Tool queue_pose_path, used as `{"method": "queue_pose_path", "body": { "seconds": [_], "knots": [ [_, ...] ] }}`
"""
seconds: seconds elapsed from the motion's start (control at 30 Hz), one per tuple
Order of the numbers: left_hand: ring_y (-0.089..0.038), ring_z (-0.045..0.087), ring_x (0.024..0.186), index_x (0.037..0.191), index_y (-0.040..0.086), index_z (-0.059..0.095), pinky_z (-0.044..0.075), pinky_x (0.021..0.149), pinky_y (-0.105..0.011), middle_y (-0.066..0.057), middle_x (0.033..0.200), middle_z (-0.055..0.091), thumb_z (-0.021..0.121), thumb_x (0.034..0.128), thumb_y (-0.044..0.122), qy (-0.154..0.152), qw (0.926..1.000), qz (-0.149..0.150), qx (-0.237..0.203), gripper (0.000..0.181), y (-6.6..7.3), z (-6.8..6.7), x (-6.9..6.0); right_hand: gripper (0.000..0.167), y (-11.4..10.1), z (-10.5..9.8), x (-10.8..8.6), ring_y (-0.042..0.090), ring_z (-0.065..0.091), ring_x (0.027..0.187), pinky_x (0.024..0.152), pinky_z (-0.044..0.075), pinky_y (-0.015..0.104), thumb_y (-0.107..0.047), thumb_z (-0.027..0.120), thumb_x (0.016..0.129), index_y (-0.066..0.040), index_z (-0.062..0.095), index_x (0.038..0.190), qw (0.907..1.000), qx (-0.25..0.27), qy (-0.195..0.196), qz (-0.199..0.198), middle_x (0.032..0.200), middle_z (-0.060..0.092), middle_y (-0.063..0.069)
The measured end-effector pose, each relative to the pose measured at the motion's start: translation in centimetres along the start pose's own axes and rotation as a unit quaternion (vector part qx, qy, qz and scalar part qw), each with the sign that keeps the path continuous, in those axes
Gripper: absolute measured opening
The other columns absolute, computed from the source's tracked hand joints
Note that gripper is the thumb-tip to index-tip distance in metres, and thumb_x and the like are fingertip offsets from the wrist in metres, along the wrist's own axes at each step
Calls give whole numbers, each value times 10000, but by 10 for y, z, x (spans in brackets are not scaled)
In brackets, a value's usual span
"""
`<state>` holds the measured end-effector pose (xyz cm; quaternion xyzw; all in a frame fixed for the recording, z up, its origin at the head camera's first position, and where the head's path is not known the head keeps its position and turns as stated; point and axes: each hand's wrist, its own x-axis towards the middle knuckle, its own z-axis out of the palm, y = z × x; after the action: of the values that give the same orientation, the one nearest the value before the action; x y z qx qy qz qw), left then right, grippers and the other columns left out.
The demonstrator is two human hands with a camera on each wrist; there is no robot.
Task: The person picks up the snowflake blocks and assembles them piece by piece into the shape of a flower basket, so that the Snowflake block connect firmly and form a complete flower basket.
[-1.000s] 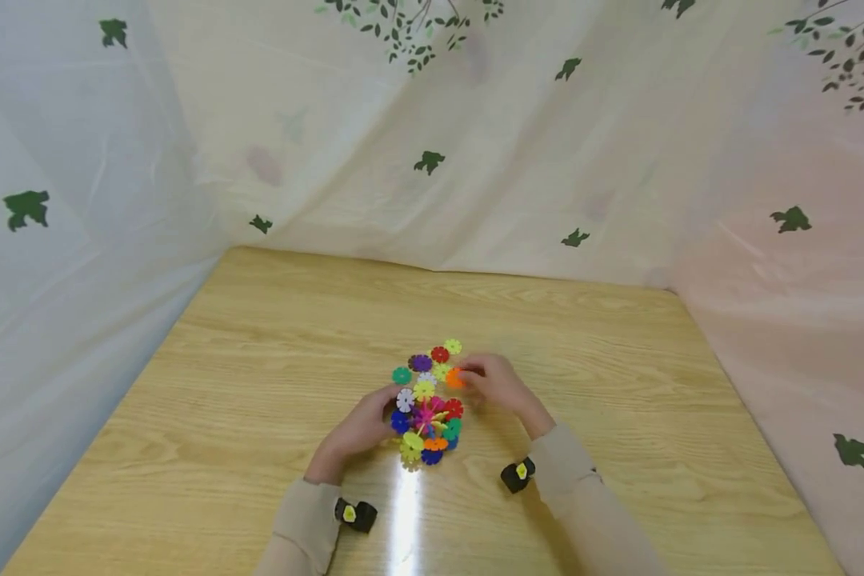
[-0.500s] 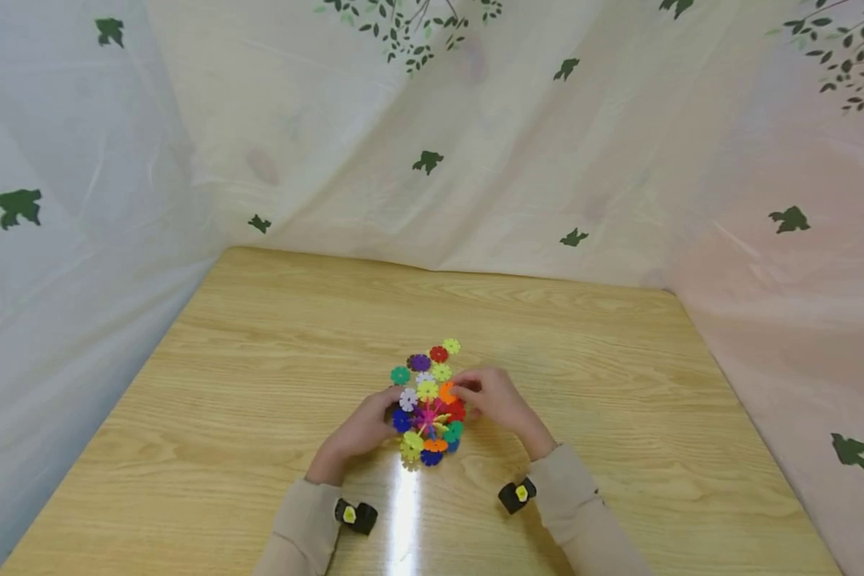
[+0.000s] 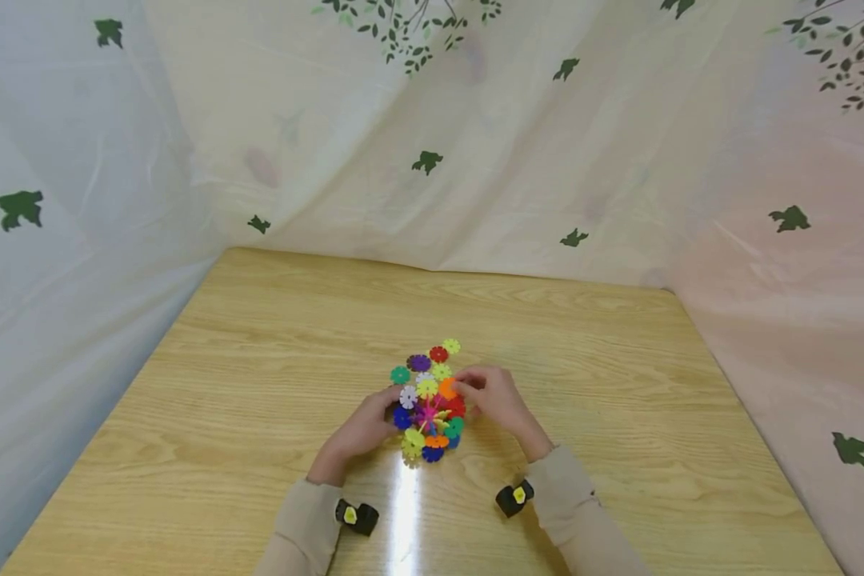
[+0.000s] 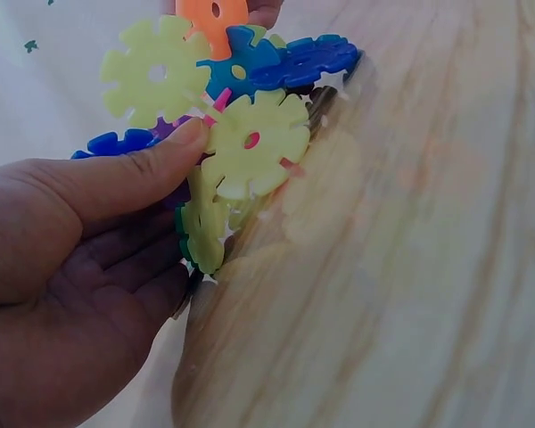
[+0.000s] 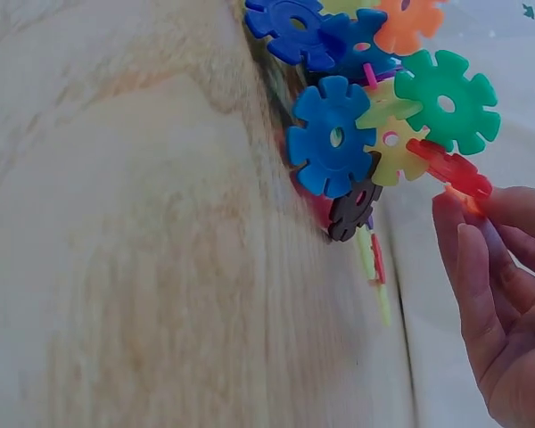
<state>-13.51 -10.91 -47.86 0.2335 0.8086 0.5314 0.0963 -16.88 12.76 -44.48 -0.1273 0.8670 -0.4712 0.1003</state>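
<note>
A ball-like cluster of slotted, flower-shaped plastic discs (image 3: 428, 414) in many colours sits on the table between my hands. My left hand (image 3: 363, 424) holds its left side. In the left wrist view, the thumb presses close by a pale yellow disc (image 4: 254, 143), and the other fingers curl below. On the cluster's far right side, my right hand (image 3: 500, 396) pinches an orange disc (image 3: 446, 389) against it. The right wrist view shows a red disc (image 5: 455, 168) edge-on at those fingertips, largely hiding the orange one. Whether the orange disc's slot is engaged cannot be seen.
Just behind the cluster are a green disc (image 3: 399, 374), a purple disc (image 3: 419, 363), a red disc (image 3: 438, 354) and a yellow disc (image 3: 451, 346). The wooden table (image 3: 583, 344) backs onto a hanging cloth (image 3: 475, 200). Black cameras sit at both wrists.
My right hand has brought the orange disc toward me and slightly left, against the cluster. Over the last half second it has barely moved. The left hand keeps its hold.
</note>
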Motion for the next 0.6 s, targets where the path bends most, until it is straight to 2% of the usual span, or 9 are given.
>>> {"method": "queue_pose_path", "body": {
  "seconds": [0.1,0.2,0.4,0.6],
  "knots": [
    [-405,487,1292,1311,-28,537,410,1107,-532,-225,1337,560,609,812,-114,11,10000,-6,2,511,0,0,0,158,2,1,1,149,617,652,516,578,316,-156,634,939,-56,723,1024,10000,22,-12,-39,872,711,94],
    [-399,491,1289,1305,-23,543,416,1103,-527,-221,1335,563,602,815,-115,-1,10000,21,-48,502,0,0,-1,159,3,1,2,168,612,631,523,580,312,-170,639,937,-57,722,1013,9998,-57,-160,-101,866,703,94],
    [-395,484,1299,1302,-15,556,405,1114,-528,-212,1337,568,589,802,-129,33,9999,56,-152,513,-3,0,-1,171,3,2,2,152,609,630,547,592,319,-175,645,933,-47,720,1018,9997,48,-259,7,891,705,105],
    [-385,549,1230,1204,-28,624,453,1079,-498,-202,1246,632,604,785,-150,450,9987,168,145,437,-2,17,-3,177,10,-4,-7,185,633,634,552,601,352,-165,668,913,-20,724,998,9992,79,-321,-204,877,709,136]
  ]
}}
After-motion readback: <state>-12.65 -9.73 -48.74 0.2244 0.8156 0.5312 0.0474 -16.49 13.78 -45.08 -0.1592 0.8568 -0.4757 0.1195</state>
